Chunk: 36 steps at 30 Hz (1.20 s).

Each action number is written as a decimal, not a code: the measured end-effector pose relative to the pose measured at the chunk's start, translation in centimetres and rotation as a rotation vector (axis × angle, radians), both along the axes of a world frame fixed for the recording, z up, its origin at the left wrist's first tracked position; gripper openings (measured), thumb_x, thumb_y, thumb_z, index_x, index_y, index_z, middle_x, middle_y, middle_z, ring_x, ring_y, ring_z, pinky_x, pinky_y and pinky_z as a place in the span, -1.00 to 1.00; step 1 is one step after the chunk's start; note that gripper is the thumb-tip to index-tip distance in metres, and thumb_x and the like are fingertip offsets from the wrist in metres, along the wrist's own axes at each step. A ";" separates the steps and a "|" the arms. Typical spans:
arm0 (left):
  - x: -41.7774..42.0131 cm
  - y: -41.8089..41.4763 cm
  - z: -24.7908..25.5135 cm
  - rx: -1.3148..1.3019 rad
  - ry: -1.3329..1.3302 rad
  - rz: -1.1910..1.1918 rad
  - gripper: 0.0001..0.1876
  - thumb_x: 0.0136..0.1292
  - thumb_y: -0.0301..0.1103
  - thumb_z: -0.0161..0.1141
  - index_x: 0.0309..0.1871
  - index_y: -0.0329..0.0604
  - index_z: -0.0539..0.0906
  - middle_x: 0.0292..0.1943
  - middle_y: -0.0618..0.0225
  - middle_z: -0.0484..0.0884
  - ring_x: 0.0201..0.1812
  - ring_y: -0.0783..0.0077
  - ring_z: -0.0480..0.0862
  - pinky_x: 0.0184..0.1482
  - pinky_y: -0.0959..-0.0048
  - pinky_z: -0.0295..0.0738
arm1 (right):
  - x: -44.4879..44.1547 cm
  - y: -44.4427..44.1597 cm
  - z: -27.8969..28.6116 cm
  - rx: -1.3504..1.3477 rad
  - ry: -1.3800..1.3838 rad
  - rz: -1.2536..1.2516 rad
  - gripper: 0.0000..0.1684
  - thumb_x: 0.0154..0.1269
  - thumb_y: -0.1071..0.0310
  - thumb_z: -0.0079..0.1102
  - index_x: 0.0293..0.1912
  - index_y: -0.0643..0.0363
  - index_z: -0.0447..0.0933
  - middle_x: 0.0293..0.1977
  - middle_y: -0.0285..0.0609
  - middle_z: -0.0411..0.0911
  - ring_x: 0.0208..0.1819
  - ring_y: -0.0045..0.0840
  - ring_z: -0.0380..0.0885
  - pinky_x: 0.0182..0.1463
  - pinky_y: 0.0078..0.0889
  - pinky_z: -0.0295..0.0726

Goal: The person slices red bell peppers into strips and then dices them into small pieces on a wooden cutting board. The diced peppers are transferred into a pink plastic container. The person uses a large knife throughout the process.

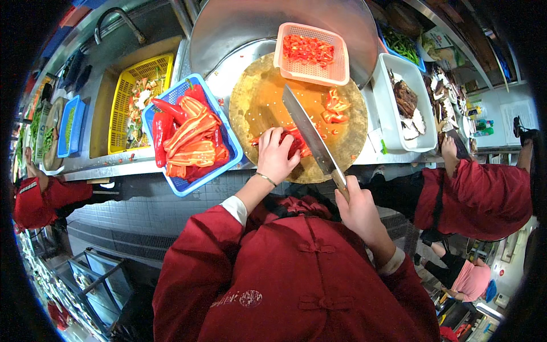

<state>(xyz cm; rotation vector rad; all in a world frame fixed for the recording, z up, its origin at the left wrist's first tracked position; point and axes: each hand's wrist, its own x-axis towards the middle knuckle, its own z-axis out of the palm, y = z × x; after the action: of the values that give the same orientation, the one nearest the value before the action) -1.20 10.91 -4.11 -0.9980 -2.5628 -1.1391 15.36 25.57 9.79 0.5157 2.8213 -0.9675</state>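
My left hand (275,151) presses red chili pepper pieces (304,147) down on the round wooden chopping block (265,100), fingers bent over them. In my right hand (359,207) is the wooden handle of a cleaver (308,128). Its blade slants up and left across the block, just right of the held pepper. Two small groups of cut pepper (335,107) lie at the block's right side. A pink plastic basket (314,77) with chopped red pepper rests on the block's far edge. Left of the block, a blue basket (194,79) holds whole and split red peppers (192,132).
A yellow basket (115,124) of pepper trimmings sits in the sink (98,137) under a faucet (122,13). To the right, a white tub (386,115) holds dark and white food pieces. Co-workers in red (478,201) stand at both sides along the counter.
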 end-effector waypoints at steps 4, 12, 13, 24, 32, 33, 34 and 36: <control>-0.1 0.0 -0.1 -0.029 -0.016 -0.018 -0.71 0.04 -0.23 0.34 -0.20 -0.16 0.62 0.02 0.12 0.51 0.17 -0.02 0.43 0.24 0.02 0.32 | -0.3 0.1 -1.1 0.034 -0.020 0.037 -0.74 0.37 0.39 0.15 -0.16 0.26 0.25 -0.59 0.26 0.52 -0.47 0.19 0.58 -0.43 0.15 0.55; -0.3 0.2 -0.7 -0.038 -0.016 -0.003 -0.75 0.06 -0.24 0.31 -0.22 -0.12 0.64 -0.08 0.22 0.54 0.12 0.05 0.47 0.20 0.06 0.34 | -1.9 0.1 -4.4 0.095 -0.040 0.059 -0.74 0.36 0.38 0.13 -0.14 0.25 0.24 -0.59 0.31 0.50 -0.46 0.23 0.56 -0.44 0.22 0.52; -0.4 0.4 -0.6 -0.030 -0.013 -0.006 -0.75 0.05 -0.24 0.31 -0.22 -0.12 0.65 -0.08 0.23 0.54 0.12 0.05 0.47 0.20 0.06 0.34 | -2.4 0.3 -5.9 0.097 -0.036 0.061 -0.73 0.37 0.36 0.12 -0.14 0.24 0.23 -0.59 0.33 0.51 -0.46 0.25 0.56 -0.42 0.25 0.54; 0.2 0.7 1.1 -0.336 -0.108 0.065 0.09 -0.22 0.14 0.54 0.35 -0.33 0.33 0.32 -0.06 0.32 0.36 -0.13 0.29 0.42 -0.04 0.11 | -4.8 -0.2 -5.5 0.149 -0.116 0.043 -0.73 0.38 0.34 0.05 -0.11 0.26 0.22 -0.53 0.39 0.53 -0.38 0.33 0.56 -0.27 0.31 0.55; -1.7 1.1 0.8 -0.390 -0.123 0.057 -0.05 -0.25 -0.11 0.52 0.27 -0.37 0.40 0.13 0.05 0.47 0.21 0.05 0.42 0.30 0.11 0.24 | -4.2 0.0 -6.3 0.109 -0.070 0.053 -0.71 0.35 0.35 0.09 -0.10 0.27 0.21 -0.52 0.39 0.53 -0.37 0.33 0.56 -0.26 0.32 0.53; -1.7 1.1 0.9 -0.401 -0.137 0.042 -0.08 -0.25 -0.12 0.51 0.25 -0.37 0.42 0.12 0.05 0.47 0.21 0.05 0.42 0.30 0.11 0.24 | -3.9 0.0 -5.8 0.103 -0.080 0.052 -0.71 0.35 0.35 0.09 -0.10 0.27 0.21 -0.52 0.39 0.53 -0.37 0.32 0.56 -0.26 0.33 0.53; -1.7 1.2 1.2 -0.415 -0.153 0.031 -0.12 -0.25 -0.15 0.51 0.22 -0.35 0.45 0.11 0.05 0.47 0.19 0.04 0.42 0.28 0.13 0.25 | -3.7 0.1 -6.1 0.101 -0.079 0.044 -0.71 0.35 0.35 0.09 -0.11 0.27 0.21 -0.52 0.39 0.53 -0.37 0.32 0.56 -0.26 0.33 0.53; -1.6 1.2 1.0 -0.434 -0.121 0.023 -0.09 -0.26 -0.12 0.53 0.23 -0.35 0.45 0.11 0.06 0.47 0.20 0.04 0.42 0.28 0.13 0.26 | -3.3 0.2 -6.8 0.100 -0.082 0.029 -0.72 0.35 0.35 0.08 -0.11 0.27 0.22 -0.52 0.40 0.53 -0.37 0.32 0.56 -0.26 0.33 0.53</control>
<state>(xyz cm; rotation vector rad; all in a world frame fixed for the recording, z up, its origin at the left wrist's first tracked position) -2.76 12.07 -3.06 -1.0016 -2.9864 -0.6651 12.07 25.75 2.95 0.5110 2.8066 -0.7848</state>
